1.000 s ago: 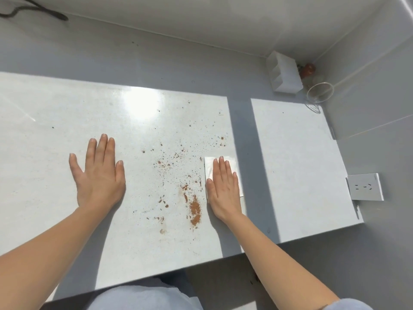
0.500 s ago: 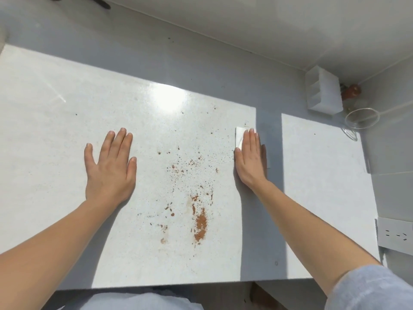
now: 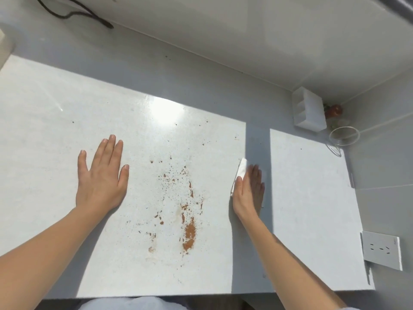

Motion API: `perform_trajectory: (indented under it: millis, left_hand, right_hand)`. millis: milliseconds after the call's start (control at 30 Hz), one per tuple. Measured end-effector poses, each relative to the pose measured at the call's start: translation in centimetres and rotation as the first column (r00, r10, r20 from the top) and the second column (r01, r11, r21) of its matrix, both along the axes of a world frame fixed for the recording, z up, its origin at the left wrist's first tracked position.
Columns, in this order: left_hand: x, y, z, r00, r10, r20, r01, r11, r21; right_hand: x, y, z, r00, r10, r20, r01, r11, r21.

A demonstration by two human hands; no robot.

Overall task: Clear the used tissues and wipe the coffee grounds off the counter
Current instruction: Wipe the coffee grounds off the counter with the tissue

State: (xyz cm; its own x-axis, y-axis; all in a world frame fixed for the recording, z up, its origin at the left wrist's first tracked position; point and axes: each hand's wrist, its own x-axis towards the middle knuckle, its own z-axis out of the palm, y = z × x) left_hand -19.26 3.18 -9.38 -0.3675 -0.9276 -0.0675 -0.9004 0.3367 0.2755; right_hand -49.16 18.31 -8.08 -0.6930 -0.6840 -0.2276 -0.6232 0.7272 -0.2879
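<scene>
White counter (image 3: 55, 108) bears coffee grounds (image 3: 189, 233); flat right hand (image 3: 249, 191) presses tissue (image 3: 241, 170), left hand (image 3: 101, 177) lies flat.

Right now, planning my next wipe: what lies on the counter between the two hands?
The head view shows coffee grounds scattered on the counter between the left hand and the right hand, which presses a tissue.

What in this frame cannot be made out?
Head view only:
tissue: mostly hidden under the right hand; its underside unseen.
black cord: cut off by the top edge.
red thing in the corner: too small, partly behind the white holder.
pale object far left: cut off by the edge.
</scene>
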Motion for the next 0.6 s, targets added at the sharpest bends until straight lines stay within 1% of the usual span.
perform_trajectory:
  millis: [67,133,200,233,300,333,367,433,500,600]
  left_hand:
    - [0.0,-0.1,-0.1,1.0,-0.003,0.013,0.003,1.0,0.0]
    - [0.0,0.0,-0.2,1.0,0.0,0.022,0.0,1.0,-0.003]
    - [0.0,-0.2,-0.4,0.999,0.009,0.033,-0.008,1.0,-0.014]
    - [-0.1,-0.1,-0.4,0.999,0.004,0.034,-0.004,1.0,-0.019]
    - [-0.1,-0.2,-0.4,0.999,0.002,0.042,-0.001,1.0,-0.015]
    - [-0.1,-0.2,-0.4,0.999,-0.001,0.043,0.001,1.0,-0.012]
    - [0.0,-0.1,-0.4,0.999,-0.001,0.044,0.001,1.0,-0.009]
    - [0.1,0.0,-0.4,0.999,0.007,0.048,-0.007,1.0,-0.009]
    - [0.1,-0.1,-0.3,0.999,0.011,0.053,-0.011,1.0,-0.001]
    - [0.1,-0.1,-0.1,0.999,0.003,0.047,-0.004,1.0,0.002]
  right_hand:
    - [-2.7,-1.3,-0.2,0.995,-0.07,-0.076,0.074,0.996,0.055]
    - [-5.2,-3.8,-0.1,0.991,-0.077,-0.111,0.087,0.992,0.093]
    - [-6.7,-7.2,-0.1,0.993,-0.013,-0.121,0.025,0.994,0.104]
    - [-6.8,-8.7,0.2,0.993,0.037,-0.111,-0.027,0.996,0.085]
    - [-5.6,-11.9,0.2,0.972,0.228,-0.062,-0.226,0.973,0.038]
    - [-4.1,-13.2,0.1,0.934,0.353,-0.058,-0.351,0.936,0.035]
    - [-2.3,-14.1,0.0,0.877,0.478,-0.06,-0.476,0.879,0.038]
    - [1.5,-15.3,-0.3,0.74,0.671,-0.048,-0.67,0.742,0.029]
    - [4.1,-15.2,-0.3,0.615,0.788,-0.039,-0.786,0.616,0.043]
    - [5.4,-13.0,0.0,0.455,0.89,-0.015,-0.888,0.455,0.059]
